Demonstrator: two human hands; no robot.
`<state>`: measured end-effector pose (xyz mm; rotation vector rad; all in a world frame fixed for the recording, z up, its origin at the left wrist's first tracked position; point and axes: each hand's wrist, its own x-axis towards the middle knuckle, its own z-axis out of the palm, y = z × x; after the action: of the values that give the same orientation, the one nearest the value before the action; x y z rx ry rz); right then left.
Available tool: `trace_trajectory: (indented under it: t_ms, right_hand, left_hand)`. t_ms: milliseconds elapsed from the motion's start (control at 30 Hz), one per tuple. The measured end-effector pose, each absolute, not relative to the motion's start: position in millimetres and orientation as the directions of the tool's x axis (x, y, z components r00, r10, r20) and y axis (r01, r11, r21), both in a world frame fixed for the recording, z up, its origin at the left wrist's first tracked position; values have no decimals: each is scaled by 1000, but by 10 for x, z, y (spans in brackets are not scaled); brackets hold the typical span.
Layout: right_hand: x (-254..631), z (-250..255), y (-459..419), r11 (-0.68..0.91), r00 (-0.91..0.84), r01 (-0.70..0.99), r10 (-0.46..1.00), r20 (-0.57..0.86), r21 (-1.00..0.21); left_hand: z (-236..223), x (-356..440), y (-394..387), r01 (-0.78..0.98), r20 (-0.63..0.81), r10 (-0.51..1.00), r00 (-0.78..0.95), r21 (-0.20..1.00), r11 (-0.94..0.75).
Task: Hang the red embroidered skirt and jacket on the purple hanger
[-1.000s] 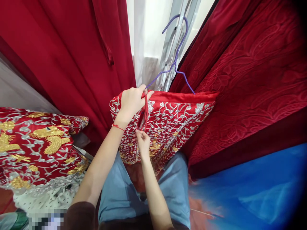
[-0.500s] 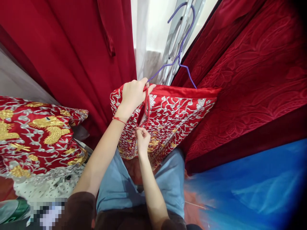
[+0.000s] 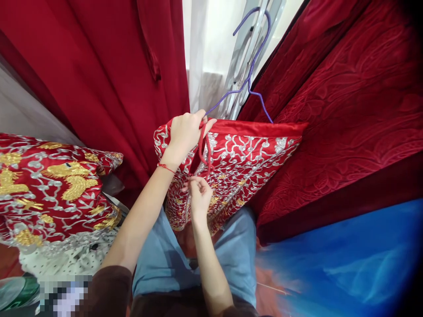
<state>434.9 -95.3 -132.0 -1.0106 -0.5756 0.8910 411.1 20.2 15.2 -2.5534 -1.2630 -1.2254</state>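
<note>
In the middle of the frame, a person holds up a red garment (image 3: pixel 254 152) covered with silver and gold embroidery. The left hand (image 3: pixel 185 132) is clenched on its top band near the band's left end, with a looped red cord (image 3: pixel 209 154) hanging beside the fingers. Just below, the right hand (image 3: pixel 201 200) has its fingers bunched at the lower end of the garment's slit; whether they grasp anything cannot be told. A purple hanger (image 3: pixel 250 81) rises from the band toward the upper right. At the left edge lies another embroidered red piece (image 3: pixel 54 189), above a dotted white cloth (image 3: pixel 61 264).
</note>
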Motion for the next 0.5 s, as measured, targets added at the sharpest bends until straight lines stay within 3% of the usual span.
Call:
trace_trajectory:
  t_ms: [500]
  right_hand:
    - [4389, -1093, -1094, 221, 478, -329, 877, 40, -918]
  left_hand:
    - [148, 4113, 201, 699, 666, 656, 354, 277, -659]
